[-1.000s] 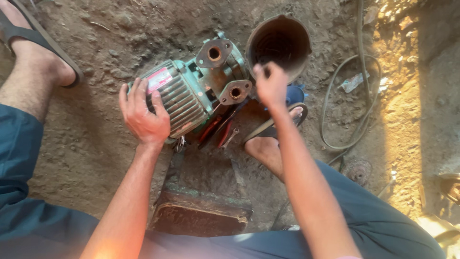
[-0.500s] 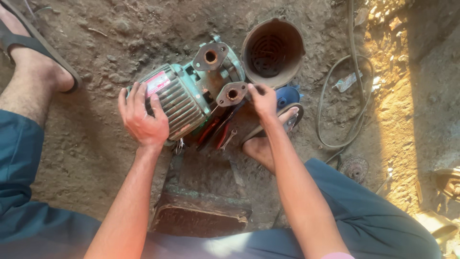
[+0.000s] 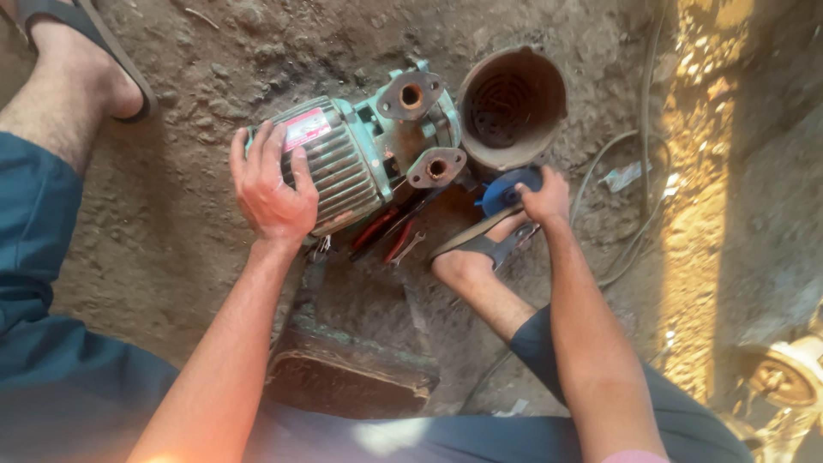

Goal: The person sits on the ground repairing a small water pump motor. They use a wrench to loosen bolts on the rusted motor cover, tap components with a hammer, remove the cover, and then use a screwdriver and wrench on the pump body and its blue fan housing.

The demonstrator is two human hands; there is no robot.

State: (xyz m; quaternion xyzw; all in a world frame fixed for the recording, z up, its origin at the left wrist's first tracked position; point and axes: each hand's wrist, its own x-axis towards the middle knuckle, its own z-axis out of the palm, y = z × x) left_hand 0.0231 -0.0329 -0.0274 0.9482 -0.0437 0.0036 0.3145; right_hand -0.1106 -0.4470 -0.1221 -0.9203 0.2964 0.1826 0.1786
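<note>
Though grimy, ribbed green pump motor [image 3: 343,163].

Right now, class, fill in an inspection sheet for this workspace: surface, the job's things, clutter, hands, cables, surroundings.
Surface: bare, lumpy dirt ground, sunlit strip at the right.
Job's things: green ribbed pump motor lying on its side, two flanged ports facing up; blue round part beside it.
Clutter: red-handled pliers and a small spanner under the motor; rusty round cover; worn flat metal block.
Hands: left hand flat on the motor's ribbed body; right hand gripping the blue part.
Cables: thin cable looping across the ground at the right.
Surroundings: the person's sandalled feet; another rusty machine part at the lower right.
</note>
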